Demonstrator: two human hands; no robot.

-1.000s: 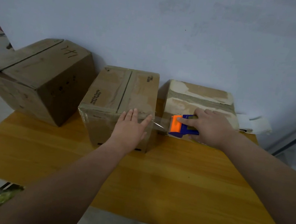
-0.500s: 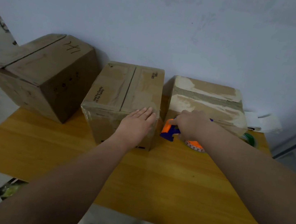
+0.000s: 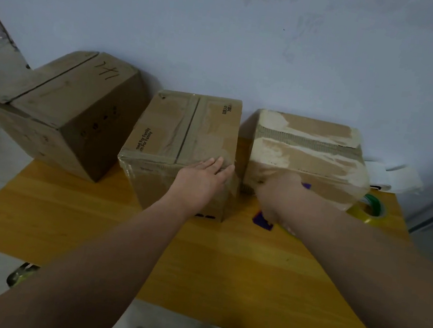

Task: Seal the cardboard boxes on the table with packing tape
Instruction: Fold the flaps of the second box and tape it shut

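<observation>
On the middle box (image 3: 175,131), left hand (image 3: 202,182), fingers (image 3: 218,164) flat; right hand (image 3: 277,196), fingers around the tape dispenser (image 3: 263,221).

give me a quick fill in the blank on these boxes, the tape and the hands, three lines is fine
1. The table holds ___ cardboard boxes.
2. The left hand lies flat on the ___ box.
3. The tape roll lies on the table beside the ___ box.

Missing words: three; middle; right.
</observation>
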